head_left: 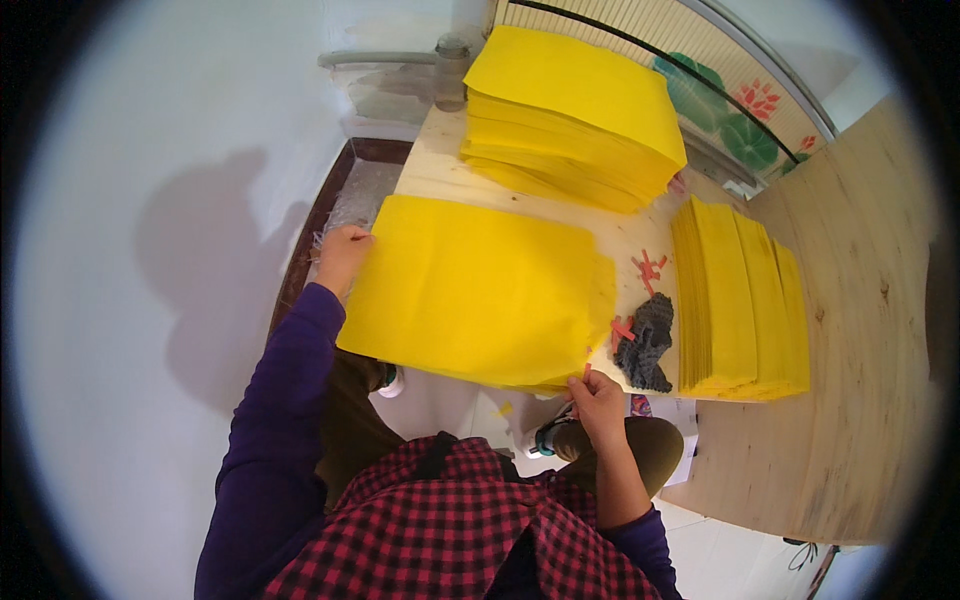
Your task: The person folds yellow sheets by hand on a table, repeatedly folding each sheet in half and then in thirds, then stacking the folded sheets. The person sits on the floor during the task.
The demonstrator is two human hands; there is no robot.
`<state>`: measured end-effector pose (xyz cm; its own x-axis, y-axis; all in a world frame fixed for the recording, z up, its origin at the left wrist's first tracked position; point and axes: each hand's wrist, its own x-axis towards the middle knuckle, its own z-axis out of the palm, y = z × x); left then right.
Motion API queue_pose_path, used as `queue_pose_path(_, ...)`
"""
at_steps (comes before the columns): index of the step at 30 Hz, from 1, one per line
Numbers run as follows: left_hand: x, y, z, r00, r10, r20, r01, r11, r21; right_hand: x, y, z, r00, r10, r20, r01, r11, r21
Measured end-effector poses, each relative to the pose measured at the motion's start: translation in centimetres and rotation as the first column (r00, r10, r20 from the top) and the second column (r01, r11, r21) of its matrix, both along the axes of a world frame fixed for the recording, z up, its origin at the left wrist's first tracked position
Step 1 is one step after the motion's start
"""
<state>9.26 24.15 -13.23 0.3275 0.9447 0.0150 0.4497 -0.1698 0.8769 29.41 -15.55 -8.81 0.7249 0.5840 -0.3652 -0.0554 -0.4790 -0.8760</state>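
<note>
A large yellow sheet, matte like felt or thick fabric, lies across the near part of the wooden table. More yellow layers show under its right edge. My left hand is closed on the sheet's left edge, thumb and fingers pressed together. At the near right corner my right hand pinches a small red strip, close against the sheet's edge. Whether its fingers also grip the sheet cannot be made out. Right of the sheet lie a crumpled dark grey cloth and several loose red strips.
A tall stack of yellow sheets stands at the back, and another yellow stack at the right. A glass jar is at the table's far left corner. A wooden panel rises on the right; a white wall borders the left.
</note>
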Motion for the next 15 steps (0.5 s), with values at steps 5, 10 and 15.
queue_pose_path(5,0.0,0.6,-0.6,1.0,-0.012,-0.008,0.013,1.0,0.02,0.5,-0.2,-0.8,0.999,0.012,0.032,-0.011,1.0,-0.026)
queue_pose_path(10,0.1,0.3,-0.6,0.999,0.003,0.038,0.0,0.996,-0.091,1.3,-1.0,-1.3,0.989,-0.045,0.144,0.042,0.999,0.025)
queue_pose_path(15,0.2,-0.2,-0.2,0.998,0.015,0.055,-0.013,1.0,-0.028,4.8,-2.5,0.3,0.715,-0.006,0.699,0.132,0.983,-0.126)
